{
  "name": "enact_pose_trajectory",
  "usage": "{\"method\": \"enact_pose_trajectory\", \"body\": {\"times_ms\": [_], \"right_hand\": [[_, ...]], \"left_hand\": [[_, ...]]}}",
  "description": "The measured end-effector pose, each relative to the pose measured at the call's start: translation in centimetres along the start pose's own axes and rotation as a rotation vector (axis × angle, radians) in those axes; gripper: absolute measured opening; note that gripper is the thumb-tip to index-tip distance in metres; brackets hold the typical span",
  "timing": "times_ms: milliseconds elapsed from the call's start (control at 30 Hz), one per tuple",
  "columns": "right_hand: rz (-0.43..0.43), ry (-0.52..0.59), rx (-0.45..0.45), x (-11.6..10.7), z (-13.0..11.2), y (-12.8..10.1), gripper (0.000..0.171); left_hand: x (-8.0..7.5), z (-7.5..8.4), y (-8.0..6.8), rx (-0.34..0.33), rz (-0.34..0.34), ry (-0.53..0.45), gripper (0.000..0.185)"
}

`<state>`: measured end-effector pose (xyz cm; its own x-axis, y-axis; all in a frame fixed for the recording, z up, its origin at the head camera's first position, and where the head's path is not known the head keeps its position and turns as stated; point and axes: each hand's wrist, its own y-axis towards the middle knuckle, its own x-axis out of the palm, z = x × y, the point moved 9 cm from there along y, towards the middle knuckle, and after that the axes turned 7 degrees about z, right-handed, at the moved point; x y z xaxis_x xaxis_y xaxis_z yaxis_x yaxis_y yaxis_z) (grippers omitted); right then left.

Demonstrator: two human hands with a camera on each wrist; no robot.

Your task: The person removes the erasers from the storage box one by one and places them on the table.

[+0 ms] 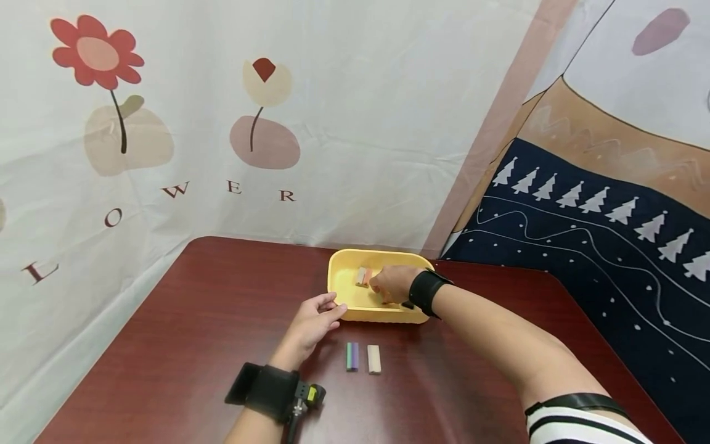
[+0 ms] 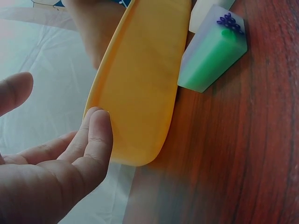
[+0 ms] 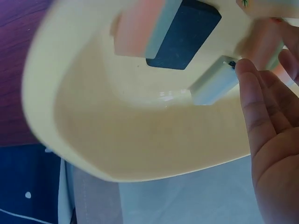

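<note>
A yellow plastic tray [image 1: 383, 316] stands at the far side of the table, with several small blocks inside. My left hand [image 1: 313, 320] touches its near left corner; in the left wrist view the fingertips rest against the tray's outer wall. My right hand [image 1: 396, 283] reaches into the tray and pinches a blurred reddish block [image 3: 264, 42] between thumb and fingers. Around it lie a pale blue block [image 3: 215, 81], a black block [image 3: 187, 35] and an orange-and-pale block [image 3: 147, 30]. The right wrist hides part of the tray in the head view.
In front of the tray lie a green-and-purple block [image 1: 352, 356] with a grape-like decoration and a cream block [image 1: 374, 359]. The dark red table [image 1: 222, 345] meets a flower-printed white cloth [image 1: 360, 135] behind and a dark tree-patterned cloth [image 1: 554, 246] at right.
</note>
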<state>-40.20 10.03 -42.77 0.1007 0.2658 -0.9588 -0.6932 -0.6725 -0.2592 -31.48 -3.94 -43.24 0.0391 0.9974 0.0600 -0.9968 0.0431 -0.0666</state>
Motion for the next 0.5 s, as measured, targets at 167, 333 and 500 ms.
{"method": "enact_pose_trajectory", "body": {"times_ms": [167, 333, 500], "right_hand": [[-0.014, 0.015, 0.033, 0.58, 0.34, -0.19, 0.016], [0.010, 0.024, 0.013, 0.62, -0.02, -0.14, 0.015], [0.037, 0.024, -0.025, 0.21, -0.15, 0.22, 0.013]], "left_hand": [[0.37, -0.19, 0.01, -0.008, -0.011, 0.000, 0.053], [0.22, -0.30, -0.11, -0.012, -0.002, 0.004, 0.053], [-0.08, -0.16, 0.22, -0.015, 0.004, 0.010, 0.053]]}}
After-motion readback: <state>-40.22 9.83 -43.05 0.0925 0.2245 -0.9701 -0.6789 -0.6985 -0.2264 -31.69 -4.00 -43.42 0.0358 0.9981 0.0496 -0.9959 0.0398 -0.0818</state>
